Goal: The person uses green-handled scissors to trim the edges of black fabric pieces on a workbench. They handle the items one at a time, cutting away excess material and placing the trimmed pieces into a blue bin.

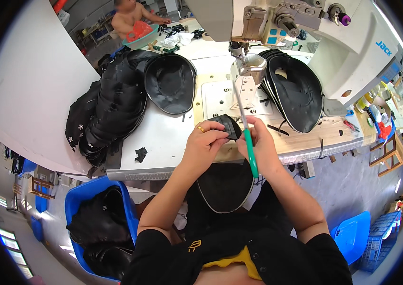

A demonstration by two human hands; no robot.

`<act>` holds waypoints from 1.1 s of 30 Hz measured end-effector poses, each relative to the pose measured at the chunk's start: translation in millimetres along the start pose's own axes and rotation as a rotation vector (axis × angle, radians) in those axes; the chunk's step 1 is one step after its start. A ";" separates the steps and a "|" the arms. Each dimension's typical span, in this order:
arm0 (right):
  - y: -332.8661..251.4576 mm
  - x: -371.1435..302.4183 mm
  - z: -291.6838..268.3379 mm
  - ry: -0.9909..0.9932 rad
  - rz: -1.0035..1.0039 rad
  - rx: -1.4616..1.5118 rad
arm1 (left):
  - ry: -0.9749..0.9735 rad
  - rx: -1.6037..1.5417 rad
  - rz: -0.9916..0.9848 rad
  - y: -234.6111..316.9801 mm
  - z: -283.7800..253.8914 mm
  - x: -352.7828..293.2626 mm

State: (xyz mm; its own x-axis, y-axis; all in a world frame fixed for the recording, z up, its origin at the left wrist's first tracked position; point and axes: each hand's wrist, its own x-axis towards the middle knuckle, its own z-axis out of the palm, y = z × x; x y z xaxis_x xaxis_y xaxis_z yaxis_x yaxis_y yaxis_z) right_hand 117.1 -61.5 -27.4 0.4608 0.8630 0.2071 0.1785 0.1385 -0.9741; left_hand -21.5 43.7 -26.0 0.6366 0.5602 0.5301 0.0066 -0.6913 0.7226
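My left hand, with a ring on one finger, pinches a black leather-like piece at the front edge of the sewing machine table. Close beside it, my right hand is closed around a green-handled tool with a long, slim metal blade pointing up and away. The tool is seen edge-on, so its exact kind is unclear. My right fingertips are near the black piece; whether they touch it is hidden. Over my lap hangs a rounded black cover with a pale edge; I cannot tell whether it joins the held piece.
The sewing machine's post stands just beyond my hands. Black covers lie in a stack on the right and a large pile on the left, beside a single cover. A blue bin holds more. Across the table sits another person.
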 end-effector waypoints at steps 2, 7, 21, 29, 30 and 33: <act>-4.7 -5.6 6.4 -0.014 0.064 -0.038 | 0.031 0.062 0.063 -2.0 0.8 1.9; -6.6 -1.3 22.2 0.170 0.119 0.214 | -0.024 0.048 0.085 3.7 -1.6 6.4; -4.1 -14.8 53.2 0.342 -0.035 0.316 | 0.120 -0.244 -0.127 16.2 5.5 -3.5; -33.9 -20.7 52.1 0.414 0.138 0.605 | 0.255 0.055 0.150 20.4 15.5 -13.0; -36.0 -20.4 52.7 0.408 0.151 0.617 | 0.253 0.055 0.140 22.9 13.7 -12.6; -42.3 -16.7 55.0 0.384 0.168 0.649 | 0.256 0.056 0.116 24.1 8.5 -11.2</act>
State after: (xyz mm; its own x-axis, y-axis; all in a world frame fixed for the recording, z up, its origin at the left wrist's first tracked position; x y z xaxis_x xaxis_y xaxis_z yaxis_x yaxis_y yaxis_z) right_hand 54.1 -55.0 5.4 0.7273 0.6847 -0.0467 -0.4109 0.3799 -0.8287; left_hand -21.9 16.9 -18.3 0.4202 0.5678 0.7078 -0.0083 -0.7776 0.6287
